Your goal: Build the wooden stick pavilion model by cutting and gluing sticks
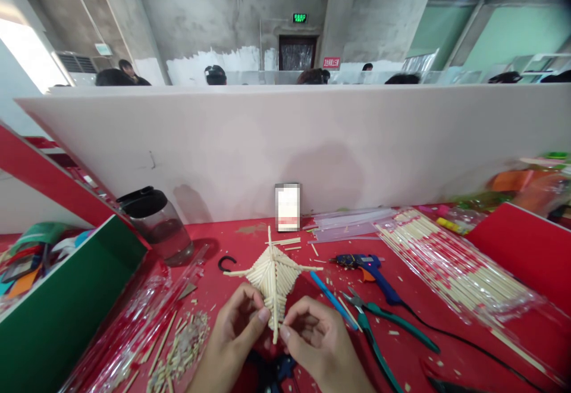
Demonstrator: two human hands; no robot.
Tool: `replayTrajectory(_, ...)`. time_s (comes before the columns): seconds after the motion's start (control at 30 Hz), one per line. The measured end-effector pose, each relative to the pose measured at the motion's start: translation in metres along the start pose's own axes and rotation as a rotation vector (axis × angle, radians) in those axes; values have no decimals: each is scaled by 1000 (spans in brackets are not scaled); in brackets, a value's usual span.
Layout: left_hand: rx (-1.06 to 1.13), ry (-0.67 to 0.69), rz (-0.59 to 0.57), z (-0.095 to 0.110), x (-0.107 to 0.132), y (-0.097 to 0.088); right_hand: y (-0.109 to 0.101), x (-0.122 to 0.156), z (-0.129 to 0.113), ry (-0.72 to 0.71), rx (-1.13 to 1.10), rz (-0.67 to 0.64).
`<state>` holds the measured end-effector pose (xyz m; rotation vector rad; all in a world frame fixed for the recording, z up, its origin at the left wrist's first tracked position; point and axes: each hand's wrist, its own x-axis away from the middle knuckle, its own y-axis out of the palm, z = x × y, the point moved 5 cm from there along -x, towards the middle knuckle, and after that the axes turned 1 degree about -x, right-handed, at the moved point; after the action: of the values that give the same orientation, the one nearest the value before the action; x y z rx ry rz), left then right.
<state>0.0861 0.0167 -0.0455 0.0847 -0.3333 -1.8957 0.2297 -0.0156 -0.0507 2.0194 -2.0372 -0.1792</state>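
Observation:
A kite-shaped piece built of short wooden sticks [273,274] is held up in front of me, its long stick pointing down toward me and thinner sticks jutting from the top and sides. My left hand [243,321] pinches its lower left edge between thumb and fingers. On the other side my right hand [314,330] has thumb and forefinger closed at the lower right edge, near the tip. Whether a small loose stick lies between those right fingertips is too small to tell. Below the hands a dark object [272,372] is partly hidden.
Right of the hands lie a blue glue gun [370,268], green-handled pliers [375,327], a blue stick [334,301] and bagged wooden sticks [455,262]. At left are a jar [160,232], stick offcuts [182,345] and a green panel [71,310]. A phone [288,207] leans on the white partition [232,143].

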Motion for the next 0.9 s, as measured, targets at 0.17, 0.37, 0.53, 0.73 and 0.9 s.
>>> replayTrajectory(0.17, 0, 11, -4, 1, 1, 1, -2, -2, 4, -24, 7, 17)
replayTrajectory(0.37, -7, -12, 9, 3, 1, 2, -2, -2, 6, -32, 35, -13)
replayTrajectory(0.53, 4, -3, 10, 2, -1, 2, -4, -2, 6, -22, 39, -25)
replayTrajectory(0.73, 3, -14, 17, 1, 0, 1, -4, -5, 7, -28, -19, -34)
replayTrajectory(0.9, 5, -6, -4, -1, 0, 0, -4, -5, 5, -5, -15, -40)
